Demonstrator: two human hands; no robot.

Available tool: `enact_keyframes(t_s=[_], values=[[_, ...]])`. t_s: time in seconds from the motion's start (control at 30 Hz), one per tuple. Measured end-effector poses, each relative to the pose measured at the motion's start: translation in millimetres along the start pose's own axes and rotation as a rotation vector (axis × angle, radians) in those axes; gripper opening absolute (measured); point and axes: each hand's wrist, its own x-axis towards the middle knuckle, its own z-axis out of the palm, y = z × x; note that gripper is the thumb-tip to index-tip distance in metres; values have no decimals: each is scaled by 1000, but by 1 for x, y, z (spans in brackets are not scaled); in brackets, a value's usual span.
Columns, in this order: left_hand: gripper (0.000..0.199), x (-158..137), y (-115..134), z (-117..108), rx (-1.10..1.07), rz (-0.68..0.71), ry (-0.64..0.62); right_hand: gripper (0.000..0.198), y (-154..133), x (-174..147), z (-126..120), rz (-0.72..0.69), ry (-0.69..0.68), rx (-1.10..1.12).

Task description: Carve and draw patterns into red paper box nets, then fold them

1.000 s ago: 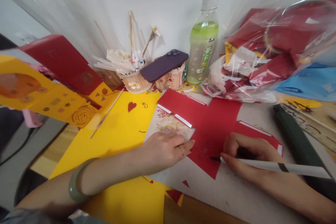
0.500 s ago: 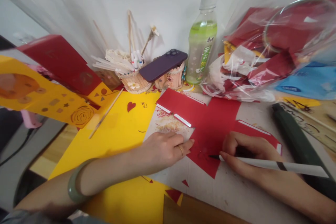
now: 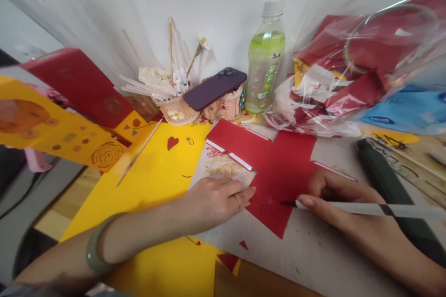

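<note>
A sheet of red card [image 3: 278,162], cut and folded with side flaps and white strips along several edges, lies on the grey work surface. At its left edge my left hand [image 3: 221,202] presses down, fingers close together and curled, the fingertips on the card. My right hand [image 3: 334,199] is closed in a writing grip around a white pen-shaped tool [image 3: 343,207]. The tool's dark pointed tip is at the card's lower part, close to faint marks. Whether it is a pen or a fine knife I cannot tell.
Yellow paper [image 3: 167,162] carries a wooden stick [image 3: 139,151] and a red heart [image 3: 172,143]. Behind stand decorated pots, a phone [image 3: 216,87] and a drink bottle [image 3: 266,60]. A clear bag of red scraps [image 3: 348,83] sits right, near a dark green bar [image 3: 386,181].
My right hand and the tool have shifted slightly right and up on the card, covering more of its right flap. My left hand remains in place on the card.
</note>
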Motion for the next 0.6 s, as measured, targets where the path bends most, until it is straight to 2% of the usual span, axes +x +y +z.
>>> enact_keyframes(t_s=[0.1, 0.2, 0.33, 0.6], values=[[18, 0, 0, 0, 5, -1, 2, 27, 2, -2, 1, -8, -6, 43], [18, 1, -1, 0, 16, 0, 17, 26, 5, -5, 2, -11, -103, 38], [18, 0, -1, 0, 25, -5, 4, 29, 8, -4, 2, -86, -197, -6], [19, 0, 0, 2, 19, 0, 42, 29, 8, -3, 2, -99, -220, -34]])
